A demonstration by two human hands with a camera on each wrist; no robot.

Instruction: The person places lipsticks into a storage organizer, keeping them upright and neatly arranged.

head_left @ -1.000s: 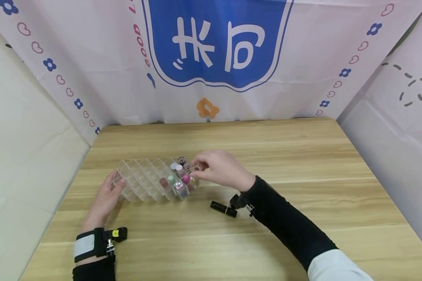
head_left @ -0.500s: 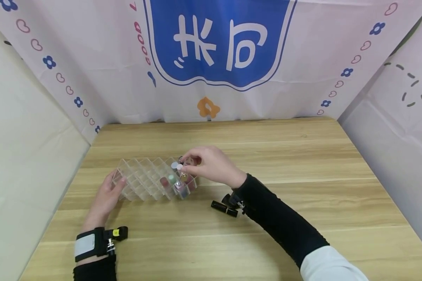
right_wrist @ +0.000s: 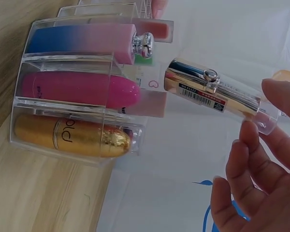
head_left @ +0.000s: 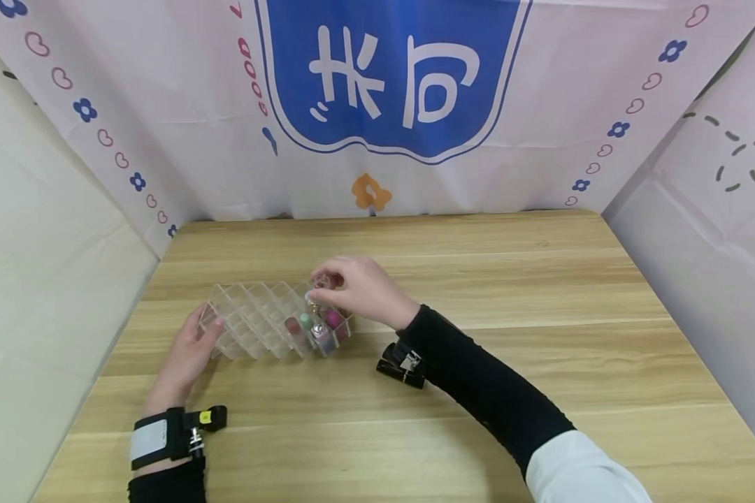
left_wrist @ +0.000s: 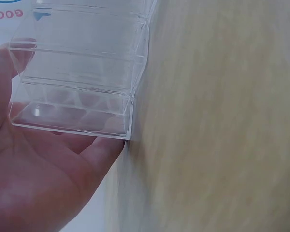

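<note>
A clear acrylic lipstick organizer with diamond-shaped slots lies on the table. My left hand grips its left end; in the left wrist view the fingers wrap around the clear wall. Over the organizer's right part, my right hand pinches a lipstick with a gold, barcode-labelled body by its clear end. That lipstick is apart from the slots in the right wrist view. Nearby slots hold a gold tube, a magenta tube and a blue-to-pink tube with a silver knob.
A black lipstick tube lies on the wooden table, partly under the right wrist's camera. Brown-red and green-capped tubes also stand in the organizer. A printed cloth hangs behind the table.
My right hand has moved left and slightly back over the organizer with the lipstick, uncovering the magenta tube. My left hand stays on the left end.
</note>
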